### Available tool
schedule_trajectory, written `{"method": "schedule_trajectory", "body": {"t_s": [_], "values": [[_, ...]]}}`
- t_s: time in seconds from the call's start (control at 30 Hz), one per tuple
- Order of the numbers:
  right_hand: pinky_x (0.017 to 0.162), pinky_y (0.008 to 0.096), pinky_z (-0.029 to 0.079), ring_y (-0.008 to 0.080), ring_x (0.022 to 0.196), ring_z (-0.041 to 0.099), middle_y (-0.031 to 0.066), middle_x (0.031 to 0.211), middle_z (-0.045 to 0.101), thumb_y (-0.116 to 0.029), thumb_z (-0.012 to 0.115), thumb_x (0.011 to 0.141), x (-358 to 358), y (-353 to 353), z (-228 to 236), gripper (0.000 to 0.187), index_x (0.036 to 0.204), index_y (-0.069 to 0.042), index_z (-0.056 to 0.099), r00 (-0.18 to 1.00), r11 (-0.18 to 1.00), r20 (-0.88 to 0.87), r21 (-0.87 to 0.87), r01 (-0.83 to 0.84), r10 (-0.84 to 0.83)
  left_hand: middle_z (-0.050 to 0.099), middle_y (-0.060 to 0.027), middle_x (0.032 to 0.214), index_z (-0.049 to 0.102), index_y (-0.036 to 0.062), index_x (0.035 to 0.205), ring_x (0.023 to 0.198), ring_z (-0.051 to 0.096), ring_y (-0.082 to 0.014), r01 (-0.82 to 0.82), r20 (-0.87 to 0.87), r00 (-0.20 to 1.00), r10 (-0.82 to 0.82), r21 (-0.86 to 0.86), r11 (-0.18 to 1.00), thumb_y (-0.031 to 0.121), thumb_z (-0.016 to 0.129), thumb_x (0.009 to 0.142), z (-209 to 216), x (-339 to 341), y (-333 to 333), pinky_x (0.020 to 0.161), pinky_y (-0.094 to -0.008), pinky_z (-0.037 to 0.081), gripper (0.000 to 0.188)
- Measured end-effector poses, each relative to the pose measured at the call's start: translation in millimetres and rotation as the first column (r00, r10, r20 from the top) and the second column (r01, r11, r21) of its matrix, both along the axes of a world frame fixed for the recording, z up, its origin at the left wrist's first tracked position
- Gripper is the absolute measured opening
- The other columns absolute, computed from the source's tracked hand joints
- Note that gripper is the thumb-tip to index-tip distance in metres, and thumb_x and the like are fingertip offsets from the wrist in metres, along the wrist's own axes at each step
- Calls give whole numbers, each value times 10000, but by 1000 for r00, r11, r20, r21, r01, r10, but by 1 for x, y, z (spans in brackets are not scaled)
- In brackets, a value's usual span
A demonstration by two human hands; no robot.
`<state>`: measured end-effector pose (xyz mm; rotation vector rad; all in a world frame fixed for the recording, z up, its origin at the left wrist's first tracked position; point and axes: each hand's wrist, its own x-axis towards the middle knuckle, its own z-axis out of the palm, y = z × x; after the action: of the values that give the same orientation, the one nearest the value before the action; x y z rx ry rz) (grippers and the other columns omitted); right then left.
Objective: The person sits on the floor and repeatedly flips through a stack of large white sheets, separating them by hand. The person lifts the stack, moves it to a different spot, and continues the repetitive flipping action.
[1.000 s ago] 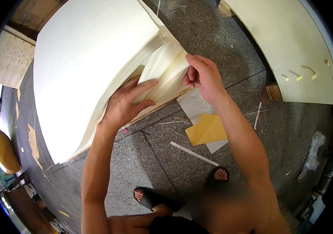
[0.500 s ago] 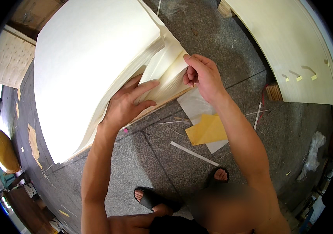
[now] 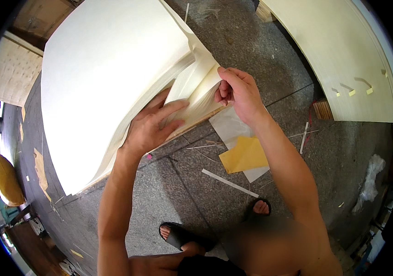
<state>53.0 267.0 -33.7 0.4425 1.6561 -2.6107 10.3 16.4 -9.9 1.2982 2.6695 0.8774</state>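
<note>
- While the right hand (image 3: 238, 94) pinched a sheet corner (image 3: 214, 75) between thumb and index, its other fingers were curled in.
- Left hand (image 3: 147, 131): fingers spread well apart, not clamped; thumb and index lay over the lower sheets, the rest partly hidden under the raised upper layers, so contact there couldn't be told.
- Stack of white sheets (image 3: 109, 78) sat ahead of the person, upper left to middle; its near right edge was fanned and bulging open between both hands.
- Yellow paper (image 3: 247, 154) lay on the floor (image 3: 159, 193) below the right hand, over a pale sheet (image 3: 226, 124).
- White strip (image 3: 231, 183) lay near the sandals (image 3: 178, 235).
</note>
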Motion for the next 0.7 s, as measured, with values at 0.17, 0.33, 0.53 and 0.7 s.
{"method": "schedule_trajectory", "body": {"t_s": [0.17,0.33,0.53,0.7], "values": [[516,280,405,137,578,578,6,629,529,-329,635,992,0,1,-2,383,701,-107,521,1000,1000,2,-18,-4,4,599,-140,1410,706,224,1246,1098,691,-301,-25,-9,1000,25,-49,998,194,913,632,-3,0,-2,908,-387,588,649],[502,275,390,126,563,559,1,615,508,-343,638,993,4,0,-3,392,707,-103,519,1000,1000,15,-12,27,-27,581,-140,1435,691,209,1278,1145,678,-317,-50,77,996,52,-35,998,96,851,742,1,2,-1,953,-407,569,571],[475,266,359,113,543,542,2,595,489,-333,644,992,1,-4,1,401,697,-98,509,999,953,39,303,-17,6,562,-163,1452,697,209,1264,1239,622,-341,-62,-187,981,44,-89,994,55,785,819,5,0,-1,1038,-434,502,480],[505,277,389,133,568,570,3,618,515,-306,641,988,0,0,0,373,700,-99,526,1000,1000,-6,-6,-3,3,584,-137,1432,717,233,1232,1237,618,-329,-21,-7,1000,21,-7,1000,166,879,707,7,4,3,1044,-421,502,554]]}}
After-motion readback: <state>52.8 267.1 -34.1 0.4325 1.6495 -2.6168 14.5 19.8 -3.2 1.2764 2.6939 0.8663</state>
